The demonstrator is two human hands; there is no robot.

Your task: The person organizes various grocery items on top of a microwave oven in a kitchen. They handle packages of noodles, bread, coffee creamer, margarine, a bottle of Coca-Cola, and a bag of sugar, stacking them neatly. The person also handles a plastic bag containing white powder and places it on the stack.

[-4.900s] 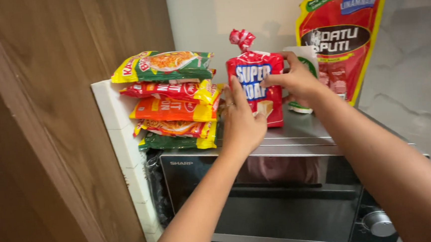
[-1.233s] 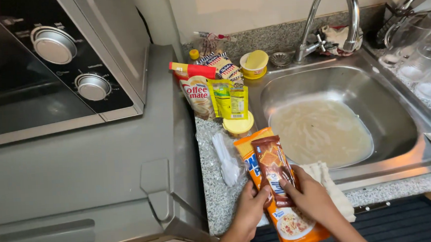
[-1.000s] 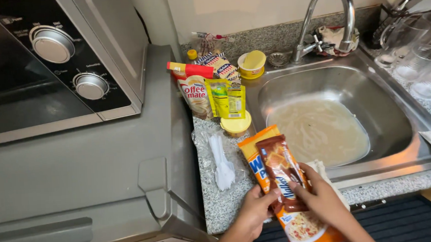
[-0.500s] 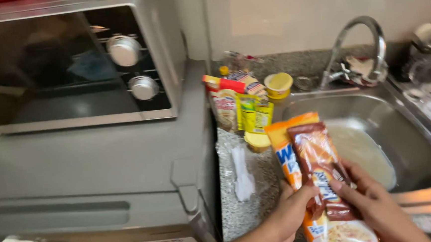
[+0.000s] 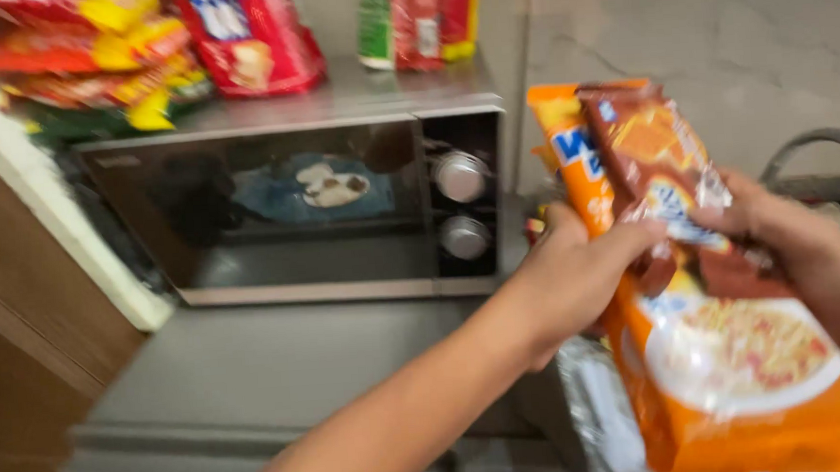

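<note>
Now | left hand + right hand clasp brown packet against orange packet

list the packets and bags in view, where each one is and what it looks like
Orange packet: held in both hands, large, flat, food picture on front.
Brown packet: on top of the orange one, narrow, long.
Red bag: on the microwave, puffy.
Stacked packets: microwave top, left; yellow, red, green.
Red and green pouch: microwave top, right, upright.
</note>
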